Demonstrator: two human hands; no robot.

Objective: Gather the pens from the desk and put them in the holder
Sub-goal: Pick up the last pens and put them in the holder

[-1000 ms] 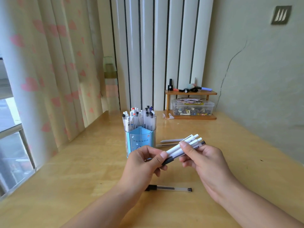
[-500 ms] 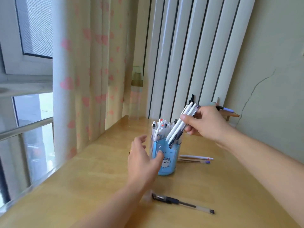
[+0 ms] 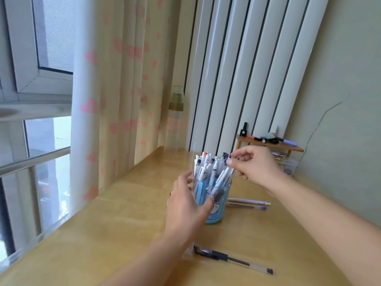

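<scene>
Being steadied by the left hand (image 3: 186, 203), fingers spread around its wall, the clear blue-based plastic pen holder (image 3: 214, 200) is kept from tipping while the right hand (image 3: 254, 166), fingers pinched near the white pens (image 3: 221, 178), is seating them.

Blue holder (image 3: 214, 205) of mostly white pens (image 3: 210, 168); tan desk (image 3: 127, 219); cream curtain (image 3: 123, 79) with pink hearts at left; far white-and-black slats (image 3: 237, 69).
</scene>
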